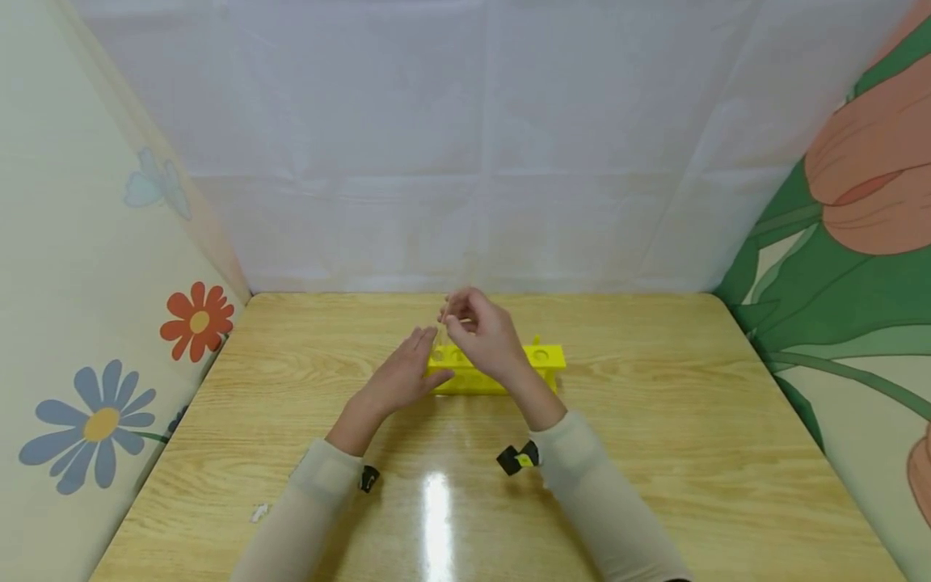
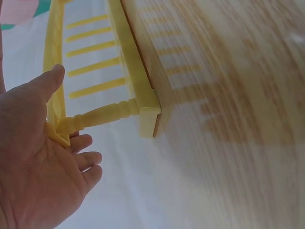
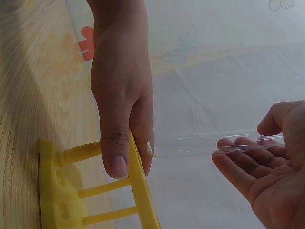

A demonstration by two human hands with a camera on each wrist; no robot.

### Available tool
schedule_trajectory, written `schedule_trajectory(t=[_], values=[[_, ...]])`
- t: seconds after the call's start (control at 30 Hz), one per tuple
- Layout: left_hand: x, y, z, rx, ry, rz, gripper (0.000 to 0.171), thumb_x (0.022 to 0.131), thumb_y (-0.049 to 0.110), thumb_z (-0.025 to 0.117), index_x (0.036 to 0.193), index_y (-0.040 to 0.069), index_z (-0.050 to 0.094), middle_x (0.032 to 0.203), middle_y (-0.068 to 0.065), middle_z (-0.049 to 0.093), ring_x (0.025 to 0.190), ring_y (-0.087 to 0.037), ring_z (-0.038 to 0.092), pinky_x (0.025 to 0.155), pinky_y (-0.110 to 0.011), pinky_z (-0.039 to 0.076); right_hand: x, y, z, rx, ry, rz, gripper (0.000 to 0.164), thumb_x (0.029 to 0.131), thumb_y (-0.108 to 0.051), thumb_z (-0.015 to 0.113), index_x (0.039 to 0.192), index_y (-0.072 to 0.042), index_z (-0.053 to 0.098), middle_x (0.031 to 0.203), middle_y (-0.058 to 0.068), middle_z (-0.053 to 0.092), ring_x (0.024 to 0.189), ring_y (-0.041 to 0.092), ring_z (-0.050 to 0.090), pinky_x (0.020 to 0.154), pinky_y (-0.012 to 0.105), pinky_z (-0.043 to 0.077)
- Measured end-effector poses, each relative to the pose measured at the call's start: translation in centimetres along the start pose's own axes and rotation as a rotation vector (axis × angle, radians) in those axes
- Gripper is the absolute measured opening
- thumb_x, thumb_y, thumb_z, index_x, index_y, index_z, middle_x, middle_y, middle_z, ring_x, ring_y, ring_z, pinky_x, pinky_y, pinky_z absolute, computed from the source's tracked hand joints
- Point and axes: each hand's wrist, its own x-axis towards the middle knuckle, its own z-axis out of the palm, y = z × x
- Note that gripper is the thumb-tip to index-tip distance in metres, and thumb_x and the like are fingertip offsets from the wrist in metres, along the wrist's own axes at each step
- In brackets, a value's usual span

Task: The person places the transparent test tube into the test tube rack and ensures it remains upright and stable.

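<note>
A yellow test tube rack [image 1: 553,356] stands on the table, its top plate pierced with round holes. My left hand [image 1: 398,373] grips the rack's left end; in the left wrist view the thumb lies on the near side of the top plate and the fingers behind it. Above that end, my right hand [image 1: 489,335] holds a clear test tube [image 3: 183,143] between thumb and fingers. The tube's lower end is close to the top plate, beside the left hand; whether it touches the plate I cannot tell. Part of the rack is hidden by the right hand in the head view.
The wooden table [image 1: 655,453] carries a bright light reflection near its front. A white cloth [image 1: 480,145] hangs behind it, with flower-printed panels on both sides. A small white scrap [image 1: 259,512] lies at the front left. Dark straps show at both cuffs.
</note>
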Motion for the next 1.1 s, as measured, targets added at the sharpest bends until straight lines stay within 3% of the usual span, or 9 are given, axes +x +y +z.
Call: schedule_trajectory(t=[0.3,0.53,0.97,1.1], values=[[0.0,-0.3,0.3,-0.066,0.018,-0.003,0.088,0.101,0.042,0.061,0.161,-0.001,0.013,0.166,-0.023,0.020,0.154,-0.039,0.017,0.123,-0.052,0.022,0.3,0.3,0.3,-0.017,-0.007,-0.012,0.018,0.097,-0.002,0.060,0.114,0.002,0.059,0.106,0.015,0.066,0.103,0.027,0.069,0.088,0.034,0.060],[0.0,-0.3,0.3,-0.111,0.068,0.055,0.088,0.100,0.034,0.066,0.160,0.000,0.013,0.162,-0.022,0.027,0.149,-0.035,0.031,0.121,-0.048,0.030,0.5,0.4,0.5,-0.050,-0.027,-0.008,0.009,0.097,-0.003,0.060,0.105,-0.001,0.058,0.108,0.014,0.065,0.098,0.026,0.067,0.089,0.035,0.060],[0.1,-0.2,0.2,-0.053,0.054,0.093,0.088,0.099,0.031,0.067,0.161,0.002,0.011,0.157,-0.023,0.034,0.145,-0.036,0.037,0.120,-0.048,0.033,0.5,0.9,0.9,-0.074,-0.066,0.008,0.010,0.098,-0.006,0.060,0.107,-0.004,0.058,0.105,0.011,0.066,0.099,0.024,0.067,0.090,0.035,0.059],[0.0,-0.3,0.1,-0.044,0.019,0.063,0.094,0.097,0.033,0.070,0.162,0.003,0.010,0.163,-0.023,0.026,0.150,-0.038,0.027,0.122,-0.049,0.027,0.4,1.0,1.1,-0.092,-0.076,0.014,0.011,0.098,-0.006,0.061,0.108,-0.003,0.059,0.102,0.009,0.065,0.097,0.023,0.066,0.089,0.037,0.059]])
